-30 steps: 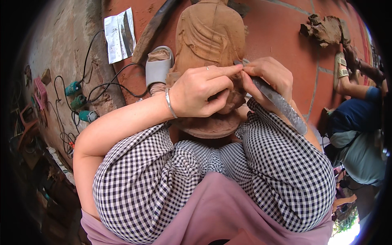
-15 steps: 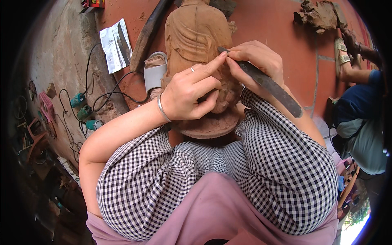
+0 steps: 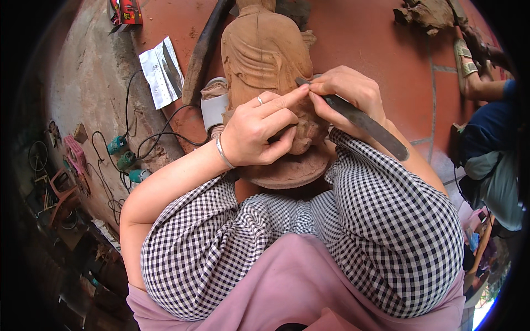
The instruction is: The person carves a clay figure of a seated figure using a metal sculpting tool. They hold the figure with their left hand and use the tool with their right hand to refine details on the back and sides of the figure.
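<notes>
Between my knees a carved wooden statue (image 3: 259,58) of a robed figure stands on a round base (image 3: 287,175). My right hand (image 3: 350,94) grips a long, dark, flat file-like blade (image 3: 381,132) with a rounded end. Its narrow tip meets the statue's side, and the rest slants back over my right wrist. My left hand (image 3: 262,129), with a ring and a bangle, is closed against the statue's lower part. Its index finger stretches out to press on the blade's tip, while the other fingers curl in. Both hands hide the spot being touched.
A paper sheet with a dark blade (image 3: 162,71), a grey sandal (image 3: 214,110) and a long dark piece of wood (image 3: 204,52) lie to the left. Farther left are green power tools (image 3: 126,160) with black cords. Rough wood (image 3: 428,16) and a seated person (image 3: 488,132) are at the right.
The whole view has shifted slightly, with the surroundings now a little lower and farther right. Both hands keep almost the same hold, the blade's tip still at the statue's side.
</notes>
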Demonstrator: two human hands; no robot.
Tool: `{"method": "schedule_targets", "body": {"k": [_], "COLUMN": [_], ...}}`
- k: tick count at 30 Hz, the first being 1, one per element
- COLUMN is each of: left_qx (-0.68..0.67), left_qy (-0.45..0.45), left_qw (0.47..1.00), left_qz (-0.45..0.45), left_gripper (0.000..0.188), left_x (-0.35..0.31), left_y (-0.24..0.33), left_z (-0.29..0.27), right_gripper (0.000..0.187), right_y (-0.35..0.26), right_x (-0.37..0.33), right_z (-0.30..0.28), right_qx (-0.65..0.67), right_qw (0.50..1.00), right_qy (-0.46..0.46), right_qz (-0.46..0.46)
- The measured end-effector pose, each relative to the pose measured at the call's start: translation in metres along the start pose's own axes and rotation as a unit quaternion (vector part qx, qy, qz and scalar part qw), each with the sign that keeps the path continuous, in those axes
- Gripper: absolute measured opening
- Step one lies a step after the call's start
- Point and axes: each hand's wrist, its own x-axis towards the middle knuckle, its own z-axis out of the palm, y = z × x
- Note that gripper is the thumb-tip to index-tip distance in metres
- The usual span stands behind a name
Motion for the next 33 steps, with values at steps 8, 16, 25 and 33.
{"method": "schedule_targets", "body": {"k": [8, 16, 25, 33], "left_qx": [-0.008, -0.002, 0.037, 0.02], "left_qy": [0.029, -0.018, -0.022, -0.005], "left_qw": [0.999, 1.0, 0.999, 0.999], "left_qz": [-0.024, 0.005, 0.025, 0.038], "left_gripper": [0.015, 0.033, 0.042, 0.036], "left_x": [-0.002, 0.0, -0.029, -0.031], "left_y": [0.001, 0.007, -0.006, -0.008], "left_z": [0.002, -0.003, -0.025, -0.021], "right_gripper": [0.012, 0.017, 0.019, 0.015], "right_y": [-0.003, -0.005, 0.007, -0.014], "right_x": [0.011, 0.008, 0.052, 0.027], "right_z": [0.005, -0.027, -0.028, 0.01], "right_qx": [0.02, 0.206, 0.276, 0.034], "right_qw": [0.999, 0.937, 0.899, 0.999], "right_qy": [0.02, -0.049, -0.162, -0.034], "right_qz": [0.034, 0.279, 0.298, 0.022]}}
